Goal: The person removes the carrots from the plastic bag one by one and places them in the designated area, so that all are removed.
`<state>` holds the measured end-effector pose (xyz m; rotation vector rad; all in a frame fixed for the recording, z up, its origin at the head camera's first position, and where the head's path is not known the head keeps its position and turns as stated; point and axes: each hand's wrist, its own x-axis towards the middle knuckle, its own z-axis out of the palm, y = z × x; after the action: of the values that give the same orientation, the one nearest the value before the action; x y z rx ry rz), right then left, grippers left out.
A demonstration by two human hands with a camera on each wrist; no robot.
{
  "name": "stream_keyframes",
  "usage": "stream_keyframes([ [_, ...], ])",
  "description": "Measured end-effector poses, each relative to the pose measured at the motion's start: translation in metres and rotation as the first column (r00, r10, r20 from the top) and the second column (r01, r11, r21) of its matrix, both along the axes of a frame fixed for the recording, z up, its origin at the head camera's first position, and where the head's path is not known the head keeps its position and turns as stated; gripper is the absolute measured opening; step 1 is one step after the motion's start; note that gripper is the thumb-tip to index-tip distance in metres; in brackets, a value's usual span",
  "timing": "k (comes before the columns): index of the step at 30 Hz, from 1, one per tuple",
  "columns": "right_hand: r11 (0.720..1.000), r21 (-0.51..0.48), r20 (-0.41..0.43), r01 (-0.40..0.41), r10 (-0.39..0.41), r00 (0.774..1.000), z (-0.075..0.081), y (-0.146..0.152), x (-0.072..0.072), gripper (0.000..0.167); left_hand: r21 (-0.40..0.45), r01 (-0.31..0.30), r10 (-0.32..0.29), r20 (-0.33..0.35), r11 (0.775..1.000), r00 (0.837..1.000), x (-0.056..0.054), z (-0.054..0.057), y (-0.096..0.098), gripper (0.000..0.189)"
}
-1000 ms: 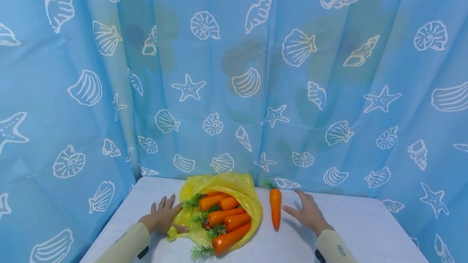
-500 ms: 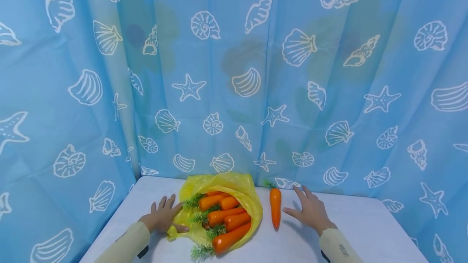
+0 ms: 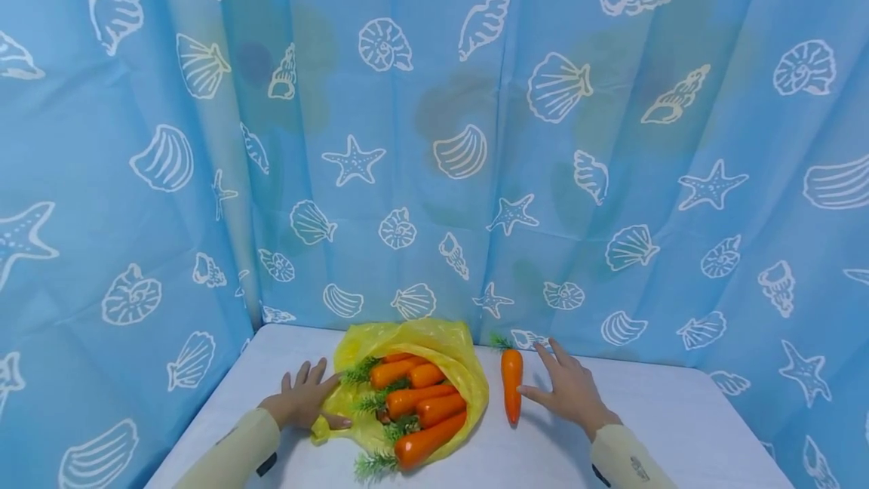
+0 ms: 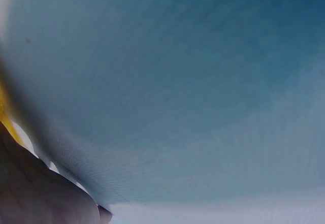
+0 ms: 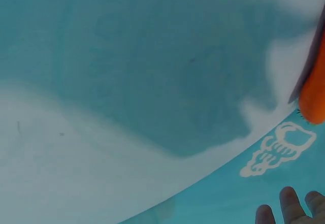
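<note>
A yellow plastic bag (image 3: 478,376) lies on its side on the table, with several orange carrots (image 3: 431,440) with green tops in its mouth. My left hand (image 3: 299,400) rests at the bag's left edge, fingers spread and thumb over the plastic; the left wrist view has only part of that hand (image 4: 45,196) and a yellow sliver of bag (image 4: 5,115). To the bag's right lies a single carrot (image 3: 512,387), tip toward me. Beside it my right hand (image 3: 573,392) has its fingers extended, the thumb tip at the carrot's right side; whether it touches is unclear.
The white table (image 3: 652,413) reaches back to a blue curtain (image 3: 421,195) printed with white shells and starfish. Another stretch of curtain (image 3: 129,232) runs along the left side. Right of the right hand is white tabletop.
My right hand has moved left, bringing its thumb close to the single carrot. The left hand and the bag have stayed in place. The head view has shifted slightly.
</note>
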<state>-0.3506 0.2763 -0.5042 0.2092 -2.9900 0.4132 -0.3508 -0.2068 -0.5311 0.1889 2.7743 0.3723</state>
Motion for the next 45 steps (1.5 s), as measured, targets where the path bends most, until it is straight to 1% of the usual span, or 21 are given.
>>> stream_keyframes([
  [5,1.0,-0.007,0.026,-0.023,0.023,0.999,0.005,-0.007,0.005,0.1,0.023,0.013,-0.013,0.014,1.0,1.0,-0.002,-0.004,-0.002,0.115],
  [7,1.0,-0.005,0.027,-0.026,0.026,0.999,0.006,-0.01,0.006,0.099,0.02,0.02,-0.021,0.018,1.0,1.0,-0.001,-0.003,-0.002,0.115],
  [9,0.999,-0.006,0.02,-0.031,0.031,0.999,0.007,-0.012,0.006,0.099,0.016,0.023,-0.023,0.018,1.0,1.0,0.0,-0.001,-0.001,0.114],
  [12,0.999,-0.009,0.017,-0.038,0.038,0.999,0.009,-0.017,0.006,0.1,0.003,0.021,-0.021,0.021,1.0,1.0,0.003,0.006,0.0,0.111],
  [14,0.999,-0.01,0.012,-0.043,0.043,0.999,0.01,-0.019,0.006,0.1,0.0,0.018,-0.018,0.011,1.0,1.0,0.004,0.009,0.001,0.109],
  [17,0.998,-0.019,-0.002,-0.064,0.064,0.998,0.011,-0.023,0.005,0.101,-0.009,0.01,-0.01,0.006,1.0,1.0,0.004,0.01,0.001,0.108],
  [23,0.993,-0.042,-0.031,-0.113,0.112,0.993,0.014,-0.031,0.006,0.105,-0.001,0.017,-0.017,0.002,1.0,1.0,0.003,0.006,0.001,0.11],
  [25,0.992,-0.042,-0.022,-0.115,0.114,0.993,0.015,-0.035,0.007,0.106,0.003,0.018,-0.018,-0.002,1.0,1.0,0.002,0.005,0.0,0.111],
  [30,0.989,-0.068,-0.006,-0.128,0.128,0.992,0.016,-0.044,0.011,0.101,-0.002,0.021,-0.021,-0.001,1.0,1.0,0.003,0.008,0.001,0.109],
  [34,0.987,-0.059,-0.002,-0.149,0.149,0.989,0.013,-0.049,0.013,0.099,-0.015,0.023,-0.023,-0.005,1.0,1.0,0.004,0.009,0.002,0.107],
  [41,0.975,-0.081,0.007,-0.205,0.206,0.979,0.013,-0.059,0.014,0.097,-0.02,0.022,-0.022,-0.01,1.0,1.0,0.002,0.007,0.002,0.107],
  [45,0.971,-0.069,0.008,-0.23,0.231,0.973,0.012,-0.065,0.017,0.097,-0.011,0.026,-0.026,-0.014,1.0,1.0,0.003,0.007,0.002,0.107],
])
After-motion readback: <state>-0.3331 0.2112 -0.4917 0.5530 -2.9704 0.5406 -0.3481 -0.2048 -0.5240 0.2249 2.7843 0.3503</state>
